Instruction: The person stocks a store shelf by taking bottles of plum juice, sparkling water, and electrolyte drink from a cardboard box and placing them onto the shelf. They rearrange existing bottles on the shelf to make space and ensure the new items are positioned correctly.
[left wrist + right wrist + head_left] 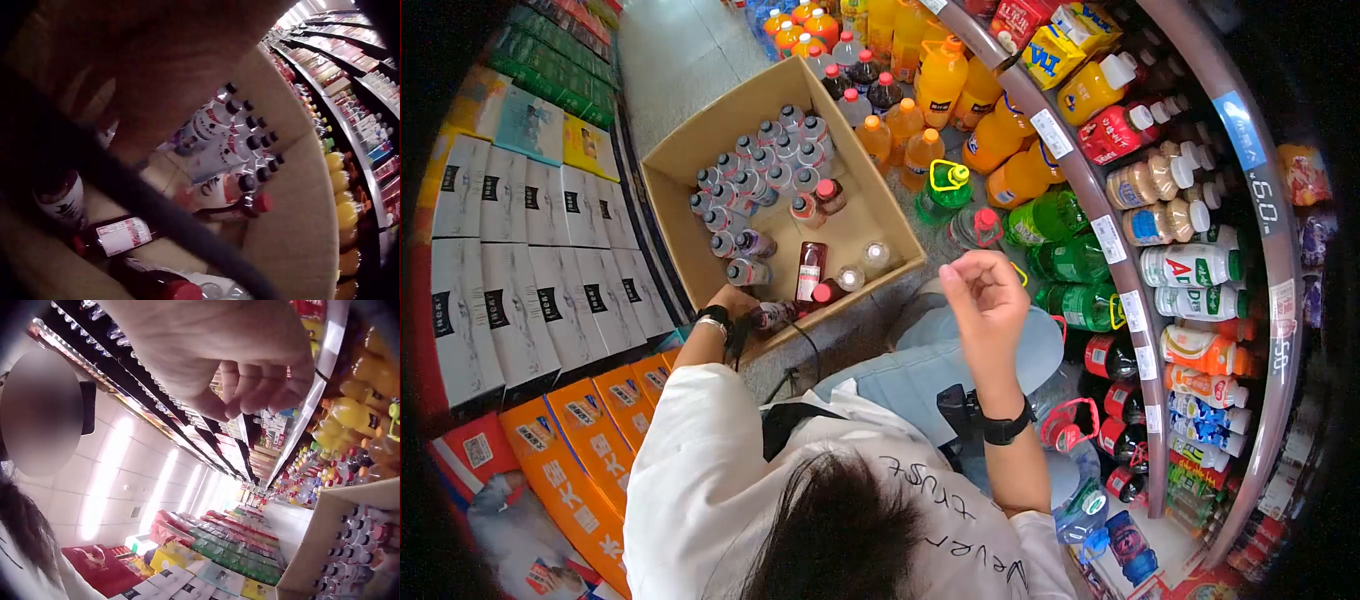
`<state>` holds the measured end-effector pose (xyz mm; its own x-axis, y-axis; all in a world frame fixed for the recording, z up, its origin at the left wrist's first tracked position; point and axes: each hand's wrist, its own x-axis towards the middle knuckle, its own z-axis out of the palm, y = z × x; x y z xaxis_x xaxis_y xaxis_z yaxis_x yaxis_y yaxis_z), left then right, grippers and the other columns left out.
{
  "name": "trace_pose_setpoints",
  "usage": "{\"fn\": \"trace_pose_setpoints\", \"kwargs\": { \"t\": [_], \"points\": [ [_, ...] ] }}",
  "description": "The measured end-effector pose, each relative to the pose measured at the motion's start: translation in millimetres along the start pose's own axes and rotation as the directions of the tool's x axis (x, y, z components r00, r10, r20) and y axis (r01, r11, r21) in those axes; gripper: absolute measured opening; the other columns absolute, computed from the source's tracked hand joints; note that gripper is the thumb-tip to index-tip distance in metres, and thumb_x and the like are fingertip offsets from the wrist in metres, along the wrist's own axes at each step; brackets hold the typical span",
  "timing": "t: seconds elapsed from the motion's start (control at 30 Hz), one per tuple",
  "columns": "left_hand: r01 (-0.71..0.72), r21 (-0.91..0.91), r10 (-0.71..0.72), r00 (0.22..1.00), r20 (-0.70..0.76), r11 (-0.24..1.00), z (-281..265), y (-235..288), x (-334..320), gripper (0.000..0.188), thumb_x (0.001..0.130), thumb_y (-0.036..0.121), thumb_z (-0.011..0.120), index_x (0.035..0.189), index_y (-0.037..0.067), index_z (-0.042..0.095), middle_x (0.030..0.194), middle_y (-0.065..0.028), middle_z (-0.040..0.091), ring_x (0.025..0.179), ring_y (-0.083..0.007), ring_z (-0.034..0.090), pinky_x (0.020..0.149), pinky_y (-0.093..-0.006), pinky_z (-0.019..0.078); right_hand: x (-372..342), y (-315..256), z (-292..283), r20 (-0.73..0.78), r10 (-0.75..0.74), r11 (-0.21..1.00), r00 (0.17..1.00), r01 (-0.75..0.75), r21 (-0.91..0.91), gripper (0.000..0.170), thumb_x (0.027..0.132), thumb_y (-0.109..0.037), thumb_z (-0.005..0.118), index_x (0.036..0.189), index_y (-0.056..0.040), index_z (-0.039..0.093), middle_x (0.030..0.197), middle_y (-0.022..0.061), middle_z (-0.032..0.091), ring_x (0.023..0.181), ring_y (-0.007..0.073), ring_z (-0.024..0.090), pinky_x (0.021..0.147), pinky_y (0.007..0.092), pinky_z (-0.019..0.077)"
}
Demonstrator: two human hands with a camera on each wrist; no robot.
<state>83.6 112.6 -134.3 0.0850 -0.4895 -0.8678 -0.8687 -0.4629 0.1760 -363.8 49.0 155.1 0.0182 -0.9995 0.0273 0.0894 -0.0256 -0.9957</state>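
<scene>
Basically, cardboard box (700, 125) at 11 o'clock holds clustered bottles (762, 160), red bottle (810, 272) at its 5; left hand (732, 300) at its 7, grip unclear; right hand (987, 325) raised, relaxed, empty; floor (675, 45) beyond.

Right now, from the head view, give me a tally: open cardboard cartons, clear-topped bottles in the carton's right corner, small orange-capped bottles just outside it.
Open cardboard carton: 1
Clear-topped bottles: 2
Small orange-capped bottles: 3
Total: 6
</scene>
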Motion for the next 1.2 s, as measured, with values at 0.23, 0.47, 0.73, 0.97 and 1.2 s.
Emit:
{"fn": "trace_pose_setpoints", "kwargs": {
  "t": [0.23,0.47,0.73,0.97,1.2],
  "points": [
    [0.166,0.187,-0.179,0.982,0.056,0.968,48,-18,66,0.042,0.086,0.048,0.065,0.099,0.009,0.075,0.102,-0.0066,0.073,0.083,-0.0157,0.067,0.074,-0.0352,0.0529,-4,8,-1,-0.005,0.076,0.997,0.997,-0.076,-0.025,0.01,0.088,-0.005,0.07,0.092,-0.0035,0.061,0.083,-0.0019,0.062,0.076,0.0037,0.056,0.068,0.0198,0.0441],
    [0.232,-0.059,-0.238,0.962,-0.132,0.971,69,-19,86,0.073,0.059,0.046,0.087,0.109,-0.002,0.069,0.117,-0.0184,0.068,0.11,-0.0289,0.065,0.09,-0.0385,0.0522,-15,12,-9,-0.02,0.068,0.996,0.997,-0.069,-0.05,0.009,0.088,-0.005,0.07,0.092,-0.0039,0.062,0.082,-0.0022,0.062,0.075,0.0037,0.057,0.068,0.0201,0.0449],
    [-0.053,-0.18,-0.024,0.915,-0.403,0.982,-16,51,-38,0.039,0.055,0.035,0.084,0.078,0.007,0.069,0.081,-0.0127,0.071,0.077,-0.0249,0.07,0.073,-0.0358,0.0543,-16,0,-39,-0.068,0.042,0.999,0.997,-0.043,-0.008,0.01,0.088,-0.005,0.069,0.094,-0.0038,0.062,0.083,-0.0022,0.063,0.075,0.0045,0.058,0.069,0.0207,0.046],
    [-0.511,0.208,0.515,0.587,-0.624,0.834,-102,195,-227,0.031,0.058,0.021,0.079,0.076,0.003,0.062,0.076,-0.0131,0.065,0.075,-0.0295,0.066,0.067,-0.0365,0.0516,-28,-5,-25,0.152,0.012,0.979,0.988,0.019,-0.203,0.025,0.083,-0.01,0.074,0.105,-0.0056,0.062,0.086,0.0019,0.067,0.078,0.0086,0.063,0.073,0.0247,0.0504],
    [-0.909,0.221,0.905,0.27,-0.33,0.352,-124,353,-390,0.023,0.06,0.007,0.073,0.08,0.003,0.062,0.078,-0.0056,0.057,0.068,-0.0158,0.056,0.06,-0.0268,0.0444,-45,-48,-54,0.252,-0.274,0.796,0.928,0.366,-0.482,0.077,0.07,-0.014,0.082,0.138,-0.0082,0.046,0.129,0.0182,0.055,0.123,0.0358,0.05,0.102,0.042,0.0433]
  ]
}}
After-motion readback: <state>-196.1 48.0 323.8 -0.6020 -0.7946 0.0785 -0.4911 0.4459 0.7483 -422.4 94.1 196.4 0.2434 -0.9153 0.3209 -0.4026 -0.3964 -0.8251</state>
